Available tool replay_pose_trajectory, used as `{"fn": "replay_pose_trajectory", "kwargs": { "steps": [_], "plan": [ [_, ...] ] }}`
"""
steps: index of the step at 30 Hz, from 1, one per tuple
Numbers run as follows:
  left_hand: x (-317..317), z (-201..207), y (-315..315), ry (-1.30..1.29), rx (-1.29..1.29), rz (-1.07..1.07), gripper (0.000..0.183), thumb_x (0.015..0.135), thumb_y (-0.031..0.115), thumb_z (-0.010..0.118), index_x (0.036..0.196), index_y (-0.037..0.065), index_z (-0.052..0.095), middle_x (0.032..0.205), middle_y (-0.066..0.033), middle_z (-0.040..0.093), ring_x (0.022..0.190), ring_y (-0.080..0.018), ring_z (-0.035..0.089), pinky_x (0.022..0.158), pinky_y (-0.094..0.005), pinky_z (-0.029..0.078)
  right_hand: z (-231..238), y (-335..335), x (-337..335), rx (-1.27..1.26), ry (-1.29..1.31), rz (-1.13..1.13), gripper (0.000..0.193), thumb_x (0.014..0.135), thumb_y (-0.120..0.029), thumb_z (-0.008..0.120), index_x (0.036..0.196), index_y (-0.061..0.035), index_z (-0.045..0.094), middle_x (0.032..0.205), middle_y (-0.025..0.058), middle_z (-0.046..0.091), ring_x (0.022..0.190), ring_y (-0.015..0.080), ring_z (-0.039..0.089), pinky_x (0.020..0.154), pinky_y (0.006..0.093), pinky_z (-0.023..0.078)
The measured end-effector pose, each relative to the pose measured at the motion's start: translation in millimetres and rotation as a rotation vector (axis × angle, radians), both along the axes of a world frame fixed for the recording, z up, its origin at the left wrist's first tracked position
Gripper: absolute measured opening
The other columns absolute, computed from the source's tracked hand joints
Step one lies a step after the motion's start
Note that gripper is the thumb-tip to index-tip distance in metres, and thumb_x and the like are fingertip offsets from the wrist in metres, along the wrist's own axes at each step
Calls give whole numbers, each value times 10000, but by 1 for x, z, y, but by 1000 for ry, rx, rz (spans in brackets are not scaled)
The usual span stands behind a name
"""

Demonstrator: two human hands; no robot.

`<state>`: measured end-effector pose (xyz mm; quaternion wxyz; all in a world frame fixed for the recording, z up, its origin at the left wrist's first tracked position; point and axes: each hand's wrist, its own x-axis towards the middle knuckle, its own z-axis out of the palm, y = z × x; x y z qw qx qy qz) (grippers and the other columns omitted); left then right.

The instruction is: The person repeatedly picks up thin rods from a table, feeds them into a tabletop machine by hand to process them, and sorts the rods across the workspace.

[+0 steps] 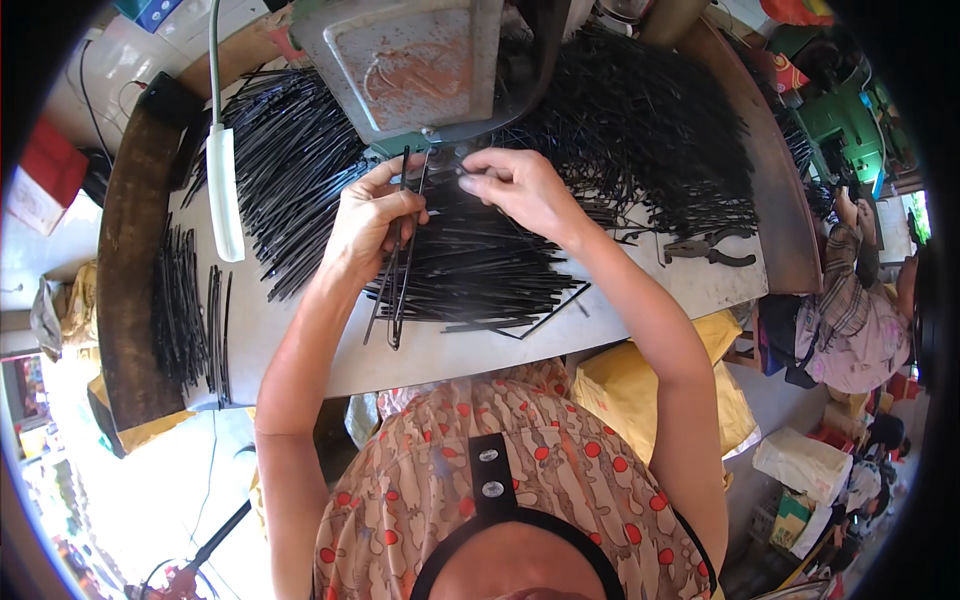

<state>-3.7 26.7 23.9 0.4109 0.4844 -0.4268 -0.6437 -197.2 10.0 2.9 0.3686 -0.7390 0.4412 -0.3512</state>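
My left hand [378, 218] is closed around a few thin black rods [399, 290], which stick out above and below the fingers; their lower ends hang over the table. Just right of it, my right hand [525, 192] pinches thumb and fingers together at the machine's lower front; whatever sits between the fingertips is too small to make out. Both hands are below the worn, grey-green metal machine [400, 65]. Under them lies a heap of similar black rods [480, 270], roughly side by side.
A large rod pile [290, 170] lies left, a denser tangled one [640, 120] right. Pliers [710, 248] rest at the right of the pale tabletop [330, 350]. A raised brown rim [140, 270] bounds the table. A white lamp [222, 195] hangs left. Another person [850, 320] sits at far right.
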Motion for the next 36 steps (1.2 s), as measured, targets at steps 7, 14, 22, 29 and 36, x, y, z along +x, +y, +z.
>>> {"fn": "replay_pose_trajectory", "kwargs": {
  "steps": [7, 14, 22, 29, 36],
  "plan": [
    [5, -4, -5, 117, 43, -7, 490, 688, -19, 541, 1170, 9, 462, 599, -90, 577, 379, -58, 445, 313, -155, 287, 5, -11, 22, 500, -477, -45, 219, 787, -159, 585, 820, 57, 603, 582, 1, 486, 502, 48, 416, 422, 188, 305],
    [3, -7, -7, 200, 80, -3, 481, 690, -23, 539, 1164, 13, 467, 597, -94, 575, 374, -71, 446, 319, -164, 297, 7, -13, 25, 522, -500, -37, 191, 795, -146, 572, 789, 44, 596, 577, -13, 465, 502, 44, 396, 429, 184, 304],
    [1, -11, -9, 217, 79, 8, 488, 688, -32, 537, 1168, 2, 455, 595, -93, 575, 386, -73, 457, 322, -165, 304, 3, -14, 28, 516, -449, -53, 200, 821, -156, 567, 882, 33, 592, 572, -33, 433, 458, 14, 340, 379, 164, 228],
    [0, -5, -3, 100, 37, 19, 396, 720, -7, 559, 1105, 0, 468, 605, -90, 573, 394, -65, 457, 318, -164, 295, 11, -8, 27, 619, -479, -81, 187, 822, -138, 559, 867, 43, 570, 583, -7, 460, 441, 15, 360, 346, 164, 227],
    [4, -11, -1, 93, 4, 41, 198, 761, 43, 602, 889, 9, 454, 641, -90, 582, 386, -64, 434, 322, -161, 279, 10, 4, 22, 671, -557, -7, 163, 834, -125, 537, 834, 39, 547, 643, 31, 497, 440, 24, 394, 337, 154, 270]
  ]
}}
